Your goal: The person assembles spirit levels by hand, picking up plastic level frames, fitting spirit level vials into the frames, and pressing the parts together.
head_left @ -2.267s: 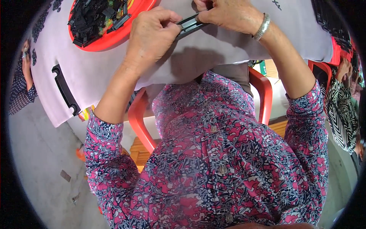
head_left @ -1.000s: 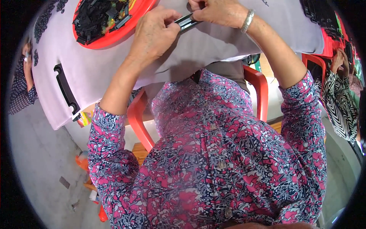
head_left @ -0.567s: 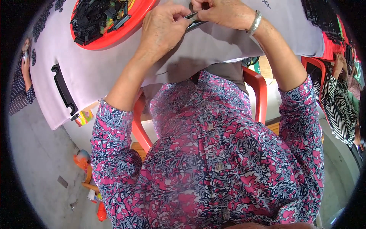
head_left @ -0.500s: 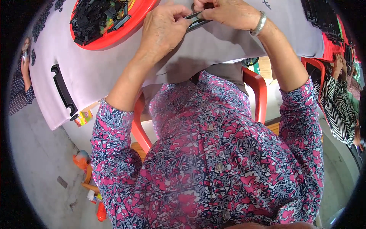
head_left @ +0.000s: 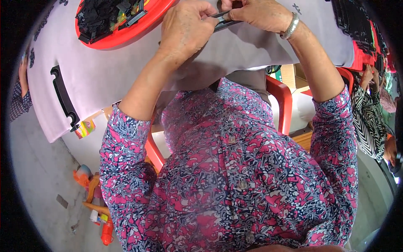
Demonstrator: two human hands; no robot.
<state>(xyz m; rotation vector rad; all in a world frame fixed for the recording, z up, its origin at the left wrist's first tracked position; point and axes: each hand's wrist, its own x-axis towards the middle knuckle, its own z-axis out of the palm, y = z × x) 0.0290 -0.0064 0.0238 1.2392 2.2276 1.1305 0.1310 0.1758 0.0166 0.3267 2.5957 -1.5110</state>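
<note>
Between both hands, above the far part of the pale-clothed table, is a narrow black plastic strip with a greyish inner face. My left hand pinches its left end between thumb and fingers. My right hand, with a silvery bangle on the wrist, presses its thumb and fingers on the other end. Part of the strip is hidden behind the fingers. Left of my left hand, a red tray holds a heap of small black plastic pieces.
A long black bracket-like part lies near the table's left edge. Black parts are stacked at the far right. Red chairs stand by the table. Other people sit at both sides; one wears a striped garment. Toys lie on the floor.
Both hands, still gripping the black strip, have shifted slightly right and up in the view. The tray and the long black part appear a little further left.
</note>
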